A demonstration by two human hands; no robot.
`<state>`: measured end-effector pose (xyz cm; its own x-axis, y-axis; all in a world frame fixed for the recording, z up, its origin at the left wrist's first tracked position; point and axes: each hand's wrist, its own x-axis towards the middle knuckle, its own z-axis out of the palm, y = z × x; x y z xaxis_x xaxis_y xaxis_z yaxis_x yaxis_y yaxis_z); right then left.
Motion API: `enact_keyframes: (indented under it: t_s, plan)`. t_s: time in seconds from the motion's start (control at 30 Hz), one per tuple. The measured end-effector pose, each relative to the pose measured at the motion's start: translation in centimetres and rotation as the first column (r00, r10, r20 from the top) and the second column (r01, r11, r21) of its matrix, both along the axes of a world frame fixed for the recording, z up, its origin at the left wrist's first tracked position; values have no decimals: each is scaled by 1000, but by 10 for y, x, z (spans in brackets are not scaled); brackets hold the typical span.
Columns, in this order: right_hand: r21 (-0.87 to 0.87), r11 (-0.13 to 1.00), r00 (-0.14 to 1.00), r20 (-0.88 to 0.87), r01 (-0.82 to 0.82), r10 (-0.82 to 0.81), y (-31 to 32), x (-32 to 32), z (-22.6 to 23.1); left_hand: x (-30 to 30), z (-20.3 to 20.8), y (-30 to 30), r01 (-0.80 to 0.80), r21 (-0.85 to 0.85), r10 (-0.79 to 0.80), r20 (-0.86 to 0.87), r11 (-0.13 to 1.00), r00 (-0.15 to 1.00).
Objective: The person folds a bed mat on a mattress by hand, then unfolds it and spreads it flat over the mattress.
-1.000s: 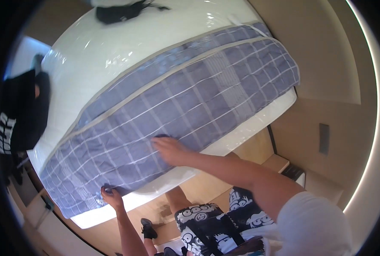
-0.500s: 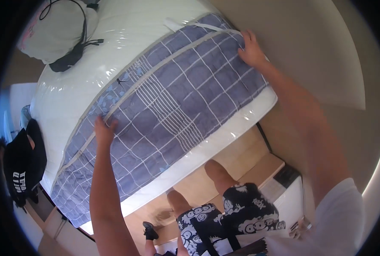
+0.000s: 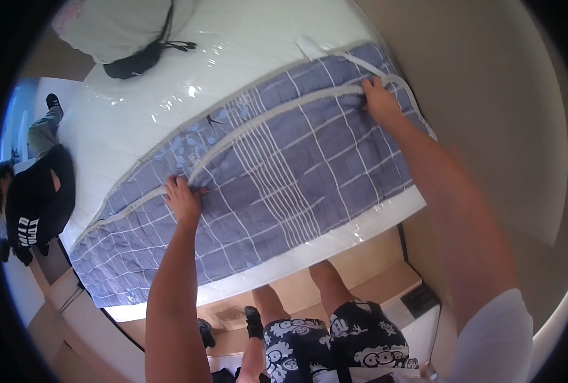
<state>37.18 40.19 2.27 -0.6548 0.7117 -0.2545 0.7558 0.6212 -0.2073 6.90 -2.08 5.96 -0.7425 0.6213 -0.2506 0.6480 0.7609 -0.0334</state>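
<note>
Both my left hand [image 3: 183,202] and right hand [image 3: 381,105] pinch pale trim [image 3: 284,105] on the plaid quilt [image 3: 328,153], lying lengthwise along the near edge of the mattress [image 3: 252,35], right end toward the tan panel [image 3: 488,96], open surface beyond.

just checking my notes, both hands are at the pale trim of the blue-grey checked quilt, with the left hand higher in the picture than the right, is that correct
Not quite: the head view shows the right hand higher and the left hand lower. Both are at the pale trim of the blue-grey checked quilt.
</note>
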Motion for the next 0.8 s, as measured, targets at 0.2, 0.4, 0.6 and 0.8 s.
enact_keyframes:
  t_s: [0.2, 0.4, 0.6, 0.8]
  plan:
    - [-56, 992, 994, 10, -111, 112, 23, 20, 26, -34, 19, -12, 231, 259, -242, 14, 938, 970]
    - [130, 973, 953, -264, 188, -149, 10, 38, -3, -17, -25, 56, 171, 483, -76, -209, 859, 975]
    - [-213, 926, 924, -159, 312, -348, -184, 135, -3, 181, -25, -21, -64, 378, -23, 221, 924, 975]
    - [-176, 915, 932, 69, 363, -357, -370, 250, 50, 283, 17, -132, -126, 45, 103, 340, 991, 935]
